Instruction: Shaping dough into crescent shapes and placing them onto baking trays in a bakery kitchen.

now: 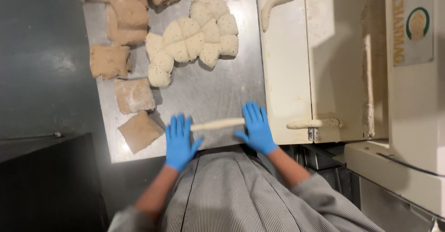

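Observation:
A thin pale rope of dough lies across the steel table near its front edge. My left hand, in a blue glove, lies flat with fingers spread over the rope's left end. My right hand, also gloved in blue, presses flat on the rope's right end. A cluster of pale seeded dough pieces sits farther back on the table.
Several brown square dough pieces line the table's left side. A cream dough machine stands to the right, with a rolled dough rope at its front edge and two more at its back. Dark floor lies left.

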